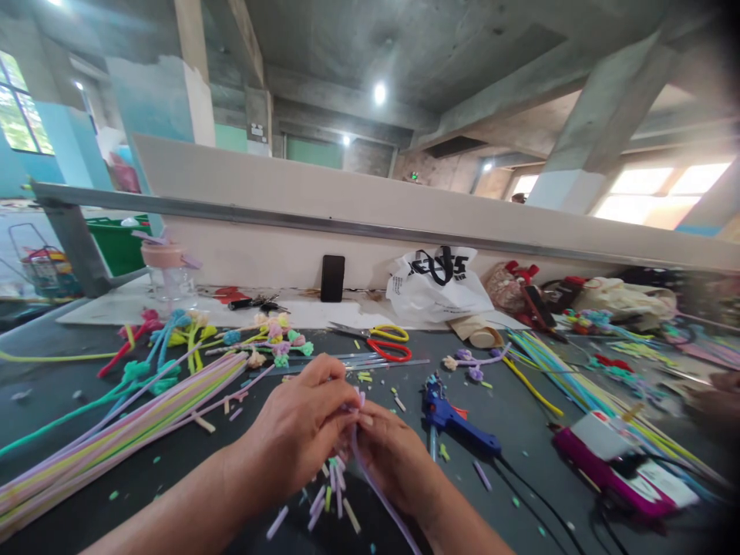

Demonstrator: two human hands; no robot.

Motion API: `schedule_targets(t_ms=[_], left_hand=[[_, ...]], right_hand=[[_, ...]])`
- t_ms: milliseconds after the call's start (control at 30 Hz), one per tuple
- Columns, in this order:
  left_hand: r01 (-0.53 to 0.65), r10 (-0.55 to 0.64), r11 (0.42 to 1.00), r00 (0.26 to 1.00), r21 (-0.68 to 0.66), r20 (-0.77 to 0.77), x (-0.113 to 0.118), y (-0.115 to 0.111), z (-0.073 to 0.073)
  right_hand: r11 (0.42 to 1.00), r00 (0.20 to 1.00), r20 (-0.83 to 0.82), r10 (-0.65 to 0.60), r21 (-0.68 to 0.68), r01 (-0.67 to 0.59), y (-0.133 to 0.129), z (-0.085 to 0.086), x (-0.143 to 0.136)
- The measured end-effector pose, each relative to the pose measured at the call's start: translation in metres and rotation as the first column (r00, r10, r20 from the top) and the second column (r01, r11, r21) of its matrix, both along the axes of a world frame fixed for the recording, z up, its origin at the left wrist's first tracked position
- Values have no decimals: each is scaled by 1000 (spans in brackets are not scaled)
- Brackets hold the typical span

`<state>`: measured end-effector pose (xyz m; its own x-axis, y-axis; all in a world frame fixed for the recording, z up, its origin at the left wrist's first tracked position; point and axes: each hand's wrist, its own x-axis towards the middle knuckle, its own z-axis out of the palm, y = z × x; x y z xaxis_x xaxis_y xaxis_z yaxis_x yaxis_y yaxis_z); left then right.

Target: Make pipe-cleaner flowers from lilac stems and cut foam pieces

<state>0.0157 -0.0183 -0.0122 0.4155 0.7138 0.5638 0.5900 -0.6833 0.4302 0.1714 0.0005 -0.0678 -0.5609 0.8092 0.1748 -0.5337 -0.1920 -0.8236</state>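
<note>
My left hand (301, 412) and my right hand (396, 455) meet over the middle of the dark table, fingertips pinched together. Between them is a lilac pipe cleaner (377, 489); its long end hangs down past my right palm toward the lower edge, and a small tip sticks up above the fingers. Under the hands lie several short cut pipe-cleaner pieces (317, 501). A blue hot glue gun (462, 422) rests right of my right hand. Left of my left hand lies a bundle of long pastel pipe cleaners (150, 420).
Scissors (390, 347) with red and yellow handles lie beyond my hands, near glue sticks. Pipe-cleaner flowers (280, 339) are at back left. A phone (333, 278) and white bag (436, 289) stand by the partition. A magenta-and-white device (627, 466) and cables sit right; another person's hand (717, 408) shows there.
</note>
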Motion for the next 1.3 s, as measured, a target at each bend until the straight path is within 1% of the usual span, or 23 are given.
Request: schedule_targets(t_ms=[100,200,267,333,400,467,533,667,800,900,1033,1167,1300], left_hand=[[2,-2,1000,1000,10,11,1,0,0],[9,-9,1000,1000,6,13,1,-1,0],[8,-9,999,1000,37,29,-1,0,2],[-19,13,995,998,100,59,-4,2,3],[-73,59,987,994,142,97,-6,5,4],[-124,106,983,985,138,134,-8,7,4],[-141,122,984,980,113,158,-8,8,4],[-88,72,992,983,88,172,-2,3,4],[-40,26,995,988,88,154,2,-1,3],[-38,25,995,991,92,135,2,0,0],[-43,31,995,992,94,124,3,2,-4],[-48,39,997,992,67,123,3,1,-2],[-57,49,996,991,63,123,4,1,-1]], right_hand=[[999,1000,6,-14,40,14,2,-3,0],[999,999,13,-33,3,33,4,-6,2],[998,998,10,-55,-13,55,4,-5,3],[998,998,3,-68,3,68,4,-2,4],[997,998,-10,-66,31,66,3,2,5],[997,998,-22,-63,42,64,1,6,6],[997,998,-23,-62,42,63,0,10,5],[997,997,-31,-65,26,66,-2,14,4],[997,997,-24,-69,35,70,-1,13,5],[998,998,-43,-49,30,50,0,8,6],[1000,995,-97,-16,-9,16,2,2,6],[999,994,-105,-20,-33,17,1,2,6],[999,997,-71,-26,-36,24,-1,3,4]])
